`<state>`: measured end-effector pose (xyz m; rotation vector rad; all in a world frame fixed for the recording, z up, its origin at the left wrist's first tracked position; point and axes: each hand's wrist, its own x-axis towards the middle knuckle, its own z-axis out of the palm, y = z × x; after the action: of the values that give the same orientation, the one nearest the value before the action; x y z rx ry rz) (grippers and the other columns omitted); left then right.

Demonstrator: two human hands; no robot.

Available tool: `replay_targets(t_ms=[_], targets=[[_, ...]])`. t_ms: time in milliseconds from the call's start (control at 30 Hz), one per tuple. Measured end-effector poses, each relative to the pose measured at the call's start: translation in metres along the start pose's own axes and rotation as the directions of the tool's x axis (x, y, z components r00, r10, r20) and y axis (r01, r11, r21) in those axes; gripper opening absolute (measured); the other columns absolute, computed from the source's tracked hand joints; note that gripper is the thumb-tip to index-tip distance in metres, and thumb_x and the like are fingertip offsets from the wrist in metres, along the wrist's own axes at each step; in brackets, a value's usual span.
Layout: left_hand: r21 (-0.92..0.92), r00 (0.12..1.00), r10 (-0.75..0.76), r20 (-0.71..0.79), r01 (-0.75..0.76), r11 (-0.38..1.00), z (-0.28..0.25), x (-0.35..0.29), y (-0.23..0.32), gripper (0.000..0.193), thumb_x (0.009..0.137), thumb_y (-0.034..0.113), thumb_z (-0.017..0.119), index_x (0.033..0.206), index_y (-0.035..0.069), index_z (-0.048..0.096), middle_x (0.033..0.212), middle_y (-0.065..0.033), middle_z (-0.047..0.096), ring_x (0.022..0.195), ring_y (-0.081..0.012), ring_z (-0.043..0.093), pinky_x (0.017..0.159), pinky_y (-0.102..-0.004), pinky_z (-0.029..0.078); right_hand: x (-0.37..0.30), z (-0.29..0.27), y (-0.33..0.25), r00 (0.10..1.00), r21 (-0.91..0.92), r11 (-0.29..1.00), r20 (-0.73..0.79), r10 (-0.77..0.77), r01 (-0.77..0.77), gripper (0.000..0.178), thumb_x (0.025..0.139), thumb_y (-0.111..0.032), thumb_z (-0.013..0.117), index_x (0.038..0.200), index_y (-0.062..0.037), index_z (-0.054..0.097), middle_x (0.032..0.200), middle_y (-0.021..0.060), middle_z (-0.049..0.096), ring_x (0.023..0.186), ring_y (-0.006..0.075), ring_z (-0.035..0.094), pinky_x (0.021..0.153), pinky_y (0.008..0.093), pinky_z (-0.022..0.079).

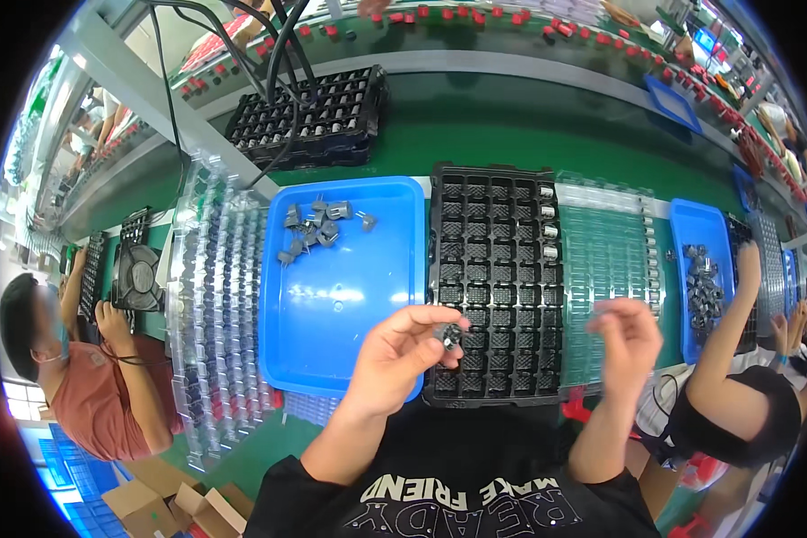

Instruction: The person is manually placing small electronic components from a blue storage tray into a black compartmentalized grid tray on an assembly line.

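Note:
My left hand (387,357) pinches a small dark grey round part (450,337) between thumb and fingers. It is above the left edge of the black compartment tray (498,392), beside the blue tray (342,384). Several grey round parts (307,235) with thin pins lie at the far side of that blue tray. My right hand (626,345) hovers over the clear plastic tray (592,260); motion smears its fingers, so I cannot see if they hold anything. Silver cylinders (549,231) sit in the far right column of the black tray, and others (650,247) line the clear tray's right side.
A stack of filled black trays (309,117) stands far left near hanging cables (282,54). Clear trays (220,305) lean left of the blue tray. Right, another blue tray (681,215) holds grey parts. Co-workers sit at both sides, one by a black fan (137,278).

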<state>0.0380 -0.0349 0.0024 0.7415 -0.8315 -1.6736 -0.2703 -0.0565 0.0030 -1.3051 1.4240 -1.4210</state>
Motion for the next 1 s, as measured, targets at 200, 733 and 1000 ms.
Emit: replay_targets(t_ms=[200, 733, 1000], targets=[[-0.203, 1.0, -0.004, -0.02, -0.001, 0.979, 0.017, -0.001, 0.002, 0.029, 0.101, 0.015, 0.067, 0.125, 0.0, 0.06, 0.134, -0.0202, 0.062, 0.11, -0.0272, 0.069, 0.089, -0.0382, 0.06, -0.026, 0.075, -0.062, 0.903, 0.119, 0.971, 0.359, -0.237, 0.208, 0.025, 0.081, 0.016, 0.072, 0.104, 0.0049, 0.071, 0.105, 0.0184, 0.071, 0.088, 0.0214, 0.074, 0.073, 0.0316, 0.062], [-0.144, 0.952, 0.298, -0.077, -0.306, 0.941, 0.028, -0.003, 0.005, 0.043, 0.089, 0.014, 0.082, 0.123, 0.002, 0.06, 0.123, -0.015, 0.067, 0.118, -0.029, 0.066, 0.103, -0.0406, 0.052, -0.025, 0.114, -0.076, 0.783, -0.013, 0.815, 0.285, -0.552, 0.579, 0.034, 0.073, -0.004, 0.089, 0.104, -0.0015, 0.076, 0.093, 0.0109, 0.073, 0.076, 0.0232, 0.072, 0.065, 0.031, 0.06], [-0.041, 0.941, 0.329, -0.083, -0.333, 0.942, 0.016, -0.011, 0.002, 0.036, 0.092, -0.006, 0.072, 0.126, -0.002, 0.06, 0.123, -0.0162, 0.067, 0.12, -0.0297, 0.065, 0.102, -0.0419, 0.055, -0.03, 0.114, -0.077, 0.781, -0.169, 0.787, 0.361, -0.51, 0.593, 0.031, 0.075, -0.005, 0.088, 0.104, -0.0021, 0.077, 0.091, 0.0116, 0.073, 0.076, 0.0243, 0.071, 0.065, 0.0318, 0.059]])
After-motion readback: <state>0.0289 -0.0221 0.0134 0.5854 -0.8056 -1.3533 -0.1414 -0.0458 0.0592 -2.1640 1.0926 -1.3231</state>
